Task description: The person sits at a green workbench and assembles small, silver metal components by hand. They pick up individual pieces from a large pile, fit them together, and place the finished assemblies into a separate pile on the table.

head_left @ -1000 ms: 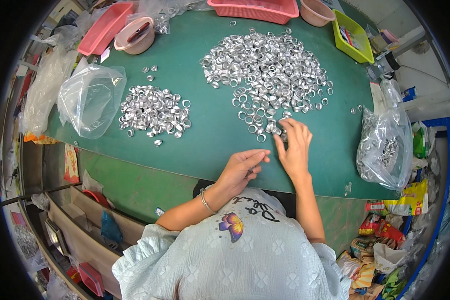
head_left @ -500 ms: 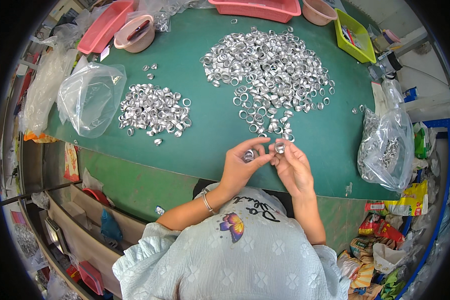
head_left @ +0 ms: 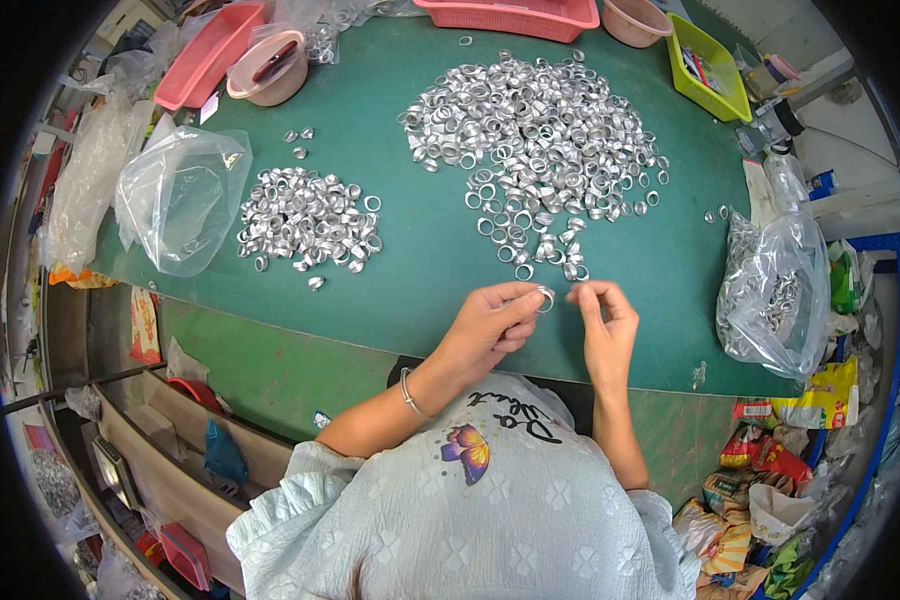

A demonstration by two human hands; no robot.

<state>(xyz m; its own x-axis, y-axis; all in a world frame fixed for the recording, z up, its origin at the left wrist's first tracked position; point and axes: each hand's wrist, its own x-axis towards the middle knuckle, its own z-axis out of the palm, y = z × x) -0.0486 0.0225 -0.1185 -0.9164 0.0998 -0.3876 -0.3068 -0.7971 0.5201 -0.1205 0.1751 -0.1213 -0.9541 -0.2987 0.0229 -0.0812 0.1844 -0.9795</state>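
My left hand (head_left: 493, 322) is closed, pinching a silver metal ring (head_left: 547, 300) between thumb and forefinger. Its other fingers curl in, hiding the palm. Just to the right, my right hand (head_left: 608, 318) is closed too, thumb and fingertips together; whatever it may hold is too small or hidden to make out. The two hands are slightly apart, above the near edge of the green table (head_left: 420, 310). Directly beyond them spreads a large heap of silver rings (head_left: 540, 130), its loose tail reaching almost to my fingertips. A smaller heap of rings (head_left: 308, 222) lies to the left.
An open clear plastic bag (head_left: 185, 200) stands at the left. At the right edge rests a clear bag of rings (head_left: 770, 295). Along the back are pink baskets (head_left: 510, 18), a pale bowl (head_left: 270, 75) and a lime-green basket (head_left: 708, 75). A drawer unit (head_left: 170, 430) stands lower left.
The ring pinched in my right fingers is no longer seen there; a ring now shows at my left fingertips. My right hand has drawn away to the right, and my left fingers have curled in.
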